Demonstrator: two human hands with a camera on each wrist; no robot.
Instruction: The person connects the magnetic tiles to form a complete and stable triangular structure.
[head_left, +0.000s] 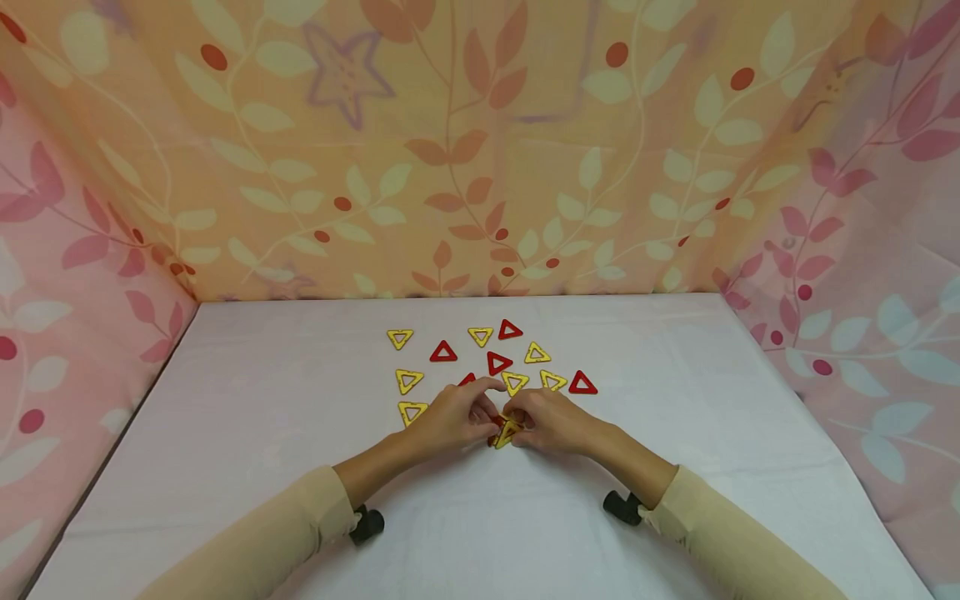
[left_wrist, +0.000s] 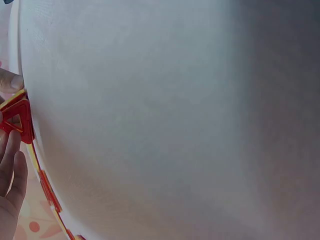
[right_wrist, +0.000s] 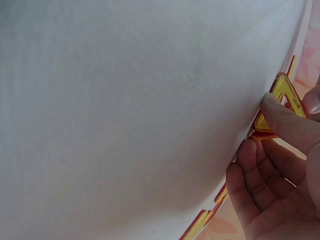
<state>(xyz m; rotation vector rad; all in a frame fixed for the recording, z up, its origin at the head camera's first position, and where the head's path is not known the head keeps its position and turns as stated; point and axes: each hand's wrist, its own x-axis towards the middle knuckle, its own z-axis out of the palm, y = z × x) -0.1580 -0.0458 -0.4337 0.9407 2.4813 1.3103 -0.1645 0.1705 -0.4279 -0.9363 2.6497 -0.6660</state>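
Over the near middle of the table, both hands work together on a small standing group of hollow triangular tiles. My left hand [head_left: 455, 417] holds the red triangular tile [left_wrist: 27, 122], its fingers at the tile's left side in the left wrist view. From the other side, my right hand [head_left: 555, 422] pinches a yellow triangular tile [right_wrist: 265, 120], with the thumb across its face in the right wrist view. The yellow tile leans at a slant against red ones in the head view. Fingers cover much of the group.
Beyond the hands lie several loose flat triangles, among them a yellow triangle [head_left: 408, 381], a red triangle [head_left: 443, 352] and another red triangle [head_left: 582, 384] at the right. A white cloth [head_left: 262, 400] covers the table; patterned curtains [head_left: 450, 150] stand behind and at both sides.
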